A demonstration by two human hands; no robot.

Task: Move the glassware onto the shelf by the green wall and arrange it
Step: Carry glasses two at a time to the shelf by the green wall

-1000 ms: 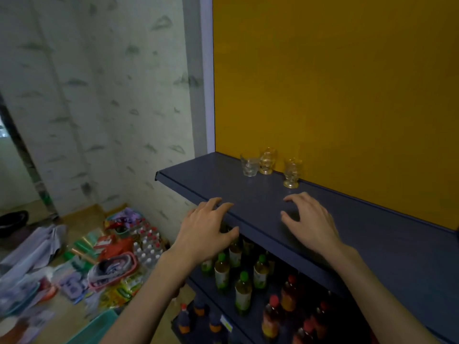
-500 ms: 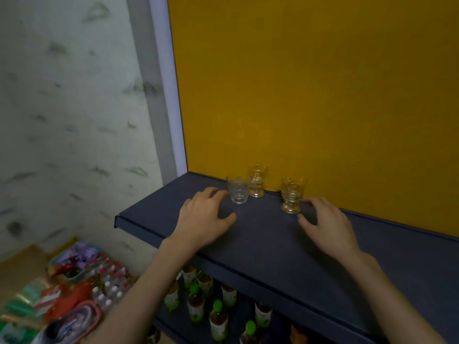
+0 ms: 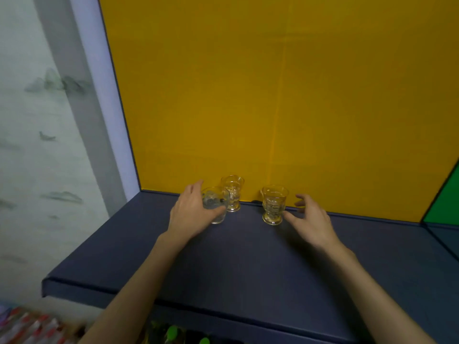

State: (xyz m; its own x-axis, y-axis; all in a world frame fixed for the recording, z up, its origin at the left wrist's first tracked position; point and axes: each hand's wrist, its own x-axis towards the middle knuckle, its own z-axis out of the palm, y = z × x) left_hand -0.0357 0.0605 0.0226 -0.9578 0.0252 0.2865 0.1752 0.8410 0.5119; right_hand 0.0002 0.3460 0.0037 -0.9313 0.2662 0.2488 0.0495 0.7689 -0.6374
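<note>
- Clear glass, three pieces, stood at centre frame on the dark blue shelf (image 3: 248, 256), all upright against the yellow back panel (image 3: 273, 95); we judged them parked at the rear so they could not be knocked off the front edge.
- A green panel (image 3: 444, 202) showed at the right edge of the frame; we took it for the wall the task named, so we judged the glasses not yet at their place.
- Plain tumbler (image 3: 216, 207): just left of centre, in front of and overlapping the left footed glass (image 3: 232, 192); whether the two touched we could not tell.
- Right footed glass (image 3: 274, 204): set apart to the right of the pair, free-standing.
- Our left hand (image 3: 192, 212) reached in from lower centre, forearm stretched, fingers behind and thumb in front curled round the tumbler in a side grip.
- Our right hand (image 3: 311, 219) came in from lower right, fingers spread and relaxed, holding nothing, thumb tip just beside the right footed glass's base; contact we could not confirm.
- Bottles with green caps (image 3: 173, 333) showed dimly below the shelf at the bottom edge.
</note>
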